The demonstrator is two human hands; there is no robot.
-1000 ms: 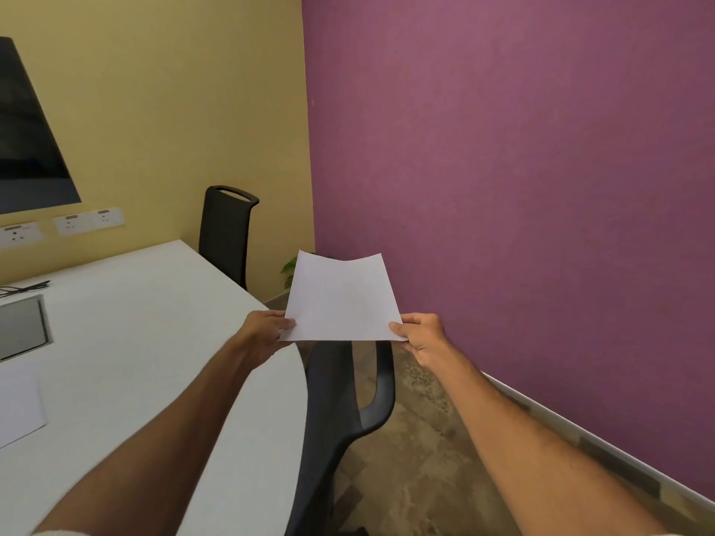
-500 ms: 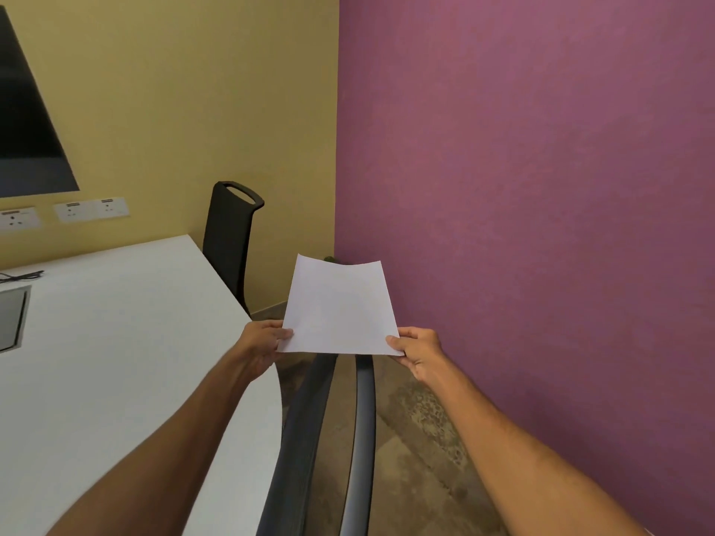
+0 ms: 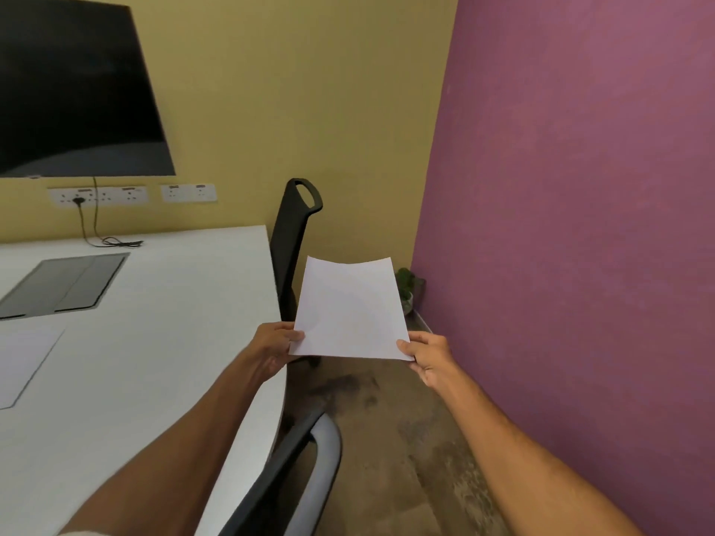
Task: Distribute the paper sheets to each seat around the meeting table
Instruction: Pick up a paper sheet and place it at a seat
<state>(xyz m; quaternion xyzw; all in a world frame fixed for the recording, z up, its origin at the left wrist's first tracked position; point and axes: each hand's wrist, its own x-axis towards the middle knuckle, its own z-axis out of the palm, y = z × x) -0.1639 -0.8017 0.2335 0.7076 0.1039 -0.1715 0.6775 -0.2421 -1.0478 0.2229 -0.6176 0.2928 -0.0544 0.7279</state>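
Sheets (image 3: pixel 350 309) stay pinched by both hands' fingers — left (image 3: pixel 276 344), right (image 3: pixel 427 355) — while the bench (image 3: pixel 154 342) and screen (image 3: pixel 73 87) now fill more view.

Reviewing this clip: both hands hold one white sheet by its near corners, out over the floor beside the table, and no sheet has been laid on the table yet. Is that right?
Not quite. The head view shows a sheet already lying on the table, at its left edge. The rest stands: the left hand and right hand hold the white sheet by its near corners, over the floor.
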